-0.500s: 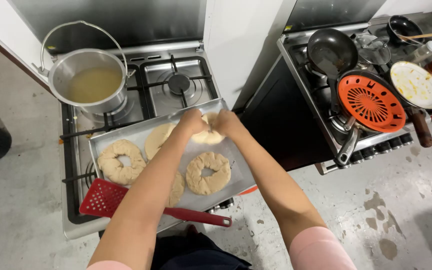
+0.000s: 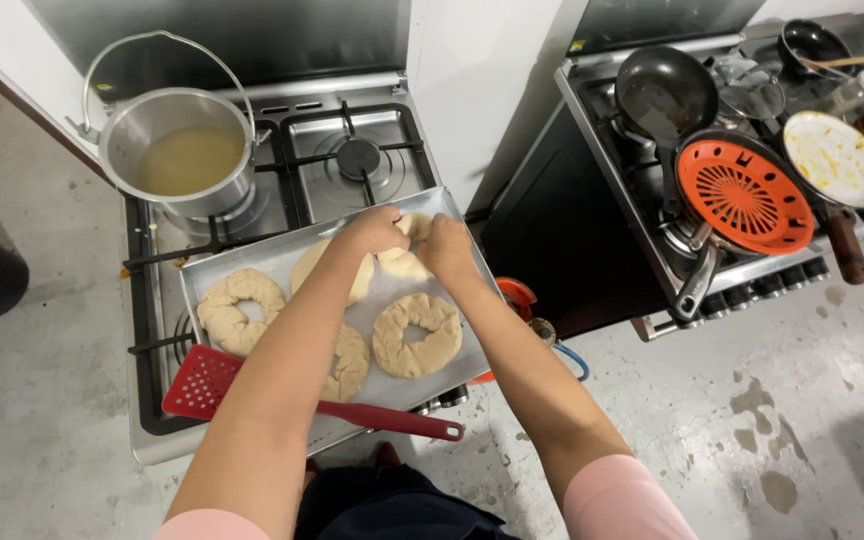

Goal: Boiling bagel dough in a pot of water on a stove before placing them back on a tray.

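Note:
Both my hands meet over the far right part of a metal baking tray (image 2: 202,272) that lies on a gas stove. My left hand (image 2: 372,229) and my right hand (image 2: 445,245) pinch a piece of pale dough (image 2: 404,262) between them. A finished dough ring (image 2: 416,334) lies just below the hands, another ring (image 2: 240,309) sits at the tray's left end, and a third ring (image 2: 349,362) is partly hidden under my left forearm. A flat round of dough (image 2: 310,264) shows beside my left wrist.
A red slotted spatula (image 2: 214,384) rests across the tray's near edge. A steel pot (image 2: 179,152) of yellowish liquid stands on the back left burner. A second stove at right holds a black pan (image 2: 665,92), an orange strainer (image 2: 744,195) and a dirty plate (image 2: 835,158).
My hands have stayed over the same spot on the tray, working the dough piece; the fingers have shifted slightly. Nothing else has moved.

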